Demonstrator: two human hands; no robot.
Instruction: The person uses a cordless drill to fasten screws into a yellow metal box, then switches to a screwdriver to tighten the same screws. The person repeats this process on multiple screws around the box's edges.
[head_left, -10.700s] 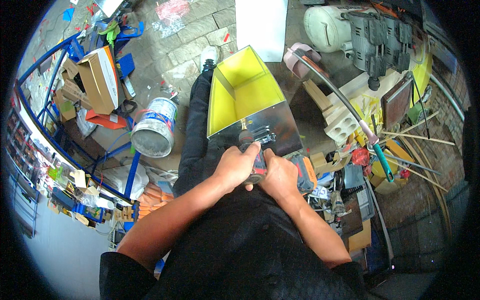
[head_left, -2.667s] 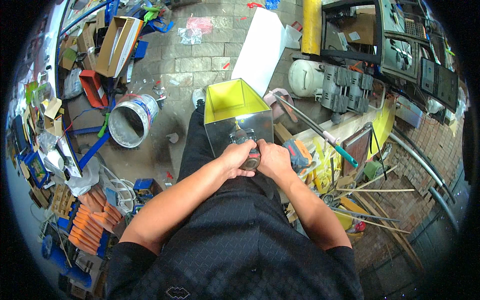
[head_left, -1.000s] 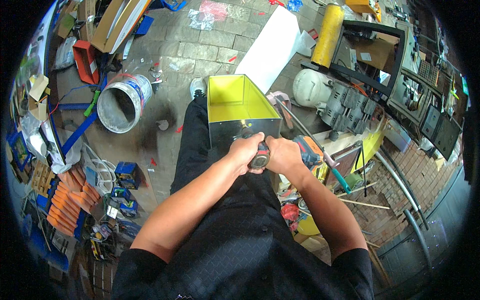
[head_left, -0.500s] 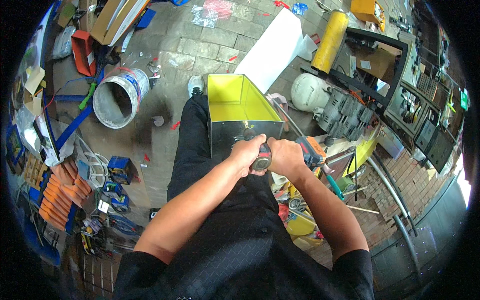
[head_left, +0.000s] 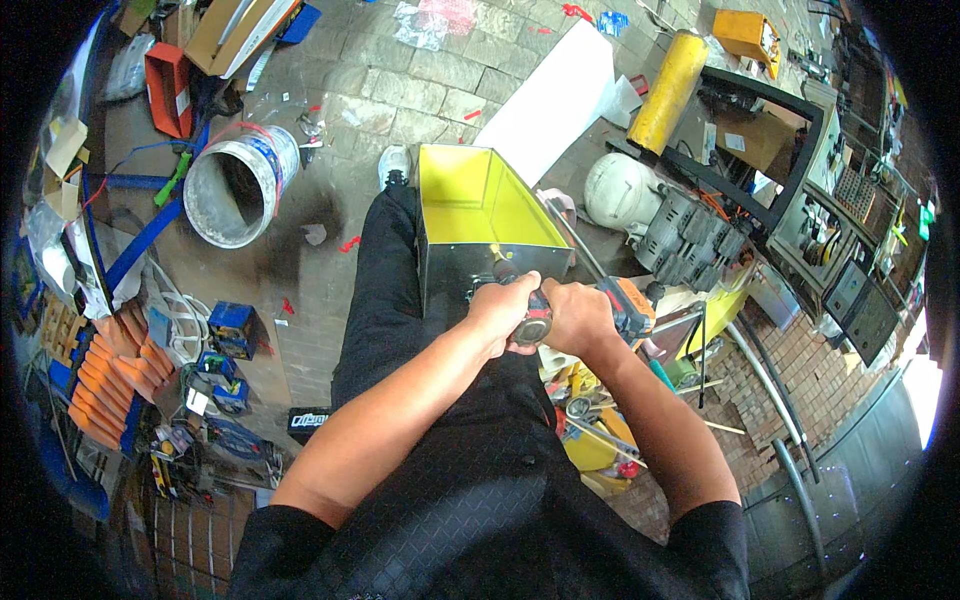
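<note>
A cordless drill [head_left: 630, 308] with an orange and dark battery is gripped by both of my hands. My left hand [head_left: 503, 308] closes around the front of its body, and my right hand [head_left: 580, 316] wraps the handle beside the battery. The drill's bit points away from me, its tip at the near top edge of a sheet-metal box [head_left: 480, 222]; I cannot tell whether it has entered the metal. That open box is bright yellow inside and dark on its near face. It stands beside my left leg, with part of its front hidden by my hands.
A white bucket [head_left: 271, 170] lies tipped at the left. Beyond the box lies a white sheet [head_left: 550, 100]. To the right are a yellow roll [head_left: 668, 90], a white tank [head_left: 618, 192] and a grey motor unit [head_left: 700, 240]. Orange corrugated pieces [head_left: 103, 392] lie at the far left.
The view has shifted slightly. Both hands still grip the drill, which has moved a little to the right in the picture; its bit stays at the box's near edge.
</note>
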